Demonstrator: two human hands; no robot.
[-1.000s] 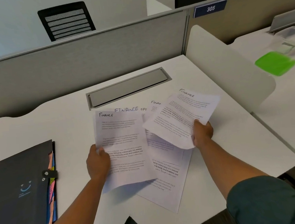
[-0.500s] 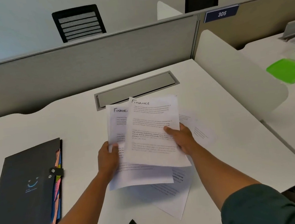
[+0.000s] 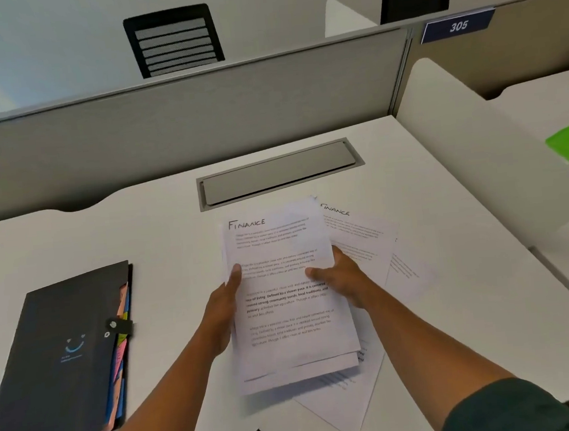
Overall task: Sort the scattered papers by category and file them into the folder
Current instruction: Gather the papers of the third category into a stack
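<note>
White papers (image 3: 283, 301) are showing black print, the dark folder (image 3: 58, 355) is wearing a blue smile and showing pink, blue tabs (image 3: 123, 360).

1 head-worn wide-angle view, forward and steeply down, close over the white desk (image 3: 140, 234).

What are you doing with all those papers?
A person is sorting papers at a white desk. Both hands hold one small stack with "Finance" handwritten on top: the left hand grips its left edge and the right hand its right edge. More sheets lie loose on the desk underneath and to the right, one also marked "Finance". A dark folder with colored tabs lies snapped closed to the left, so nothing from this stack is filed yet.
</note>
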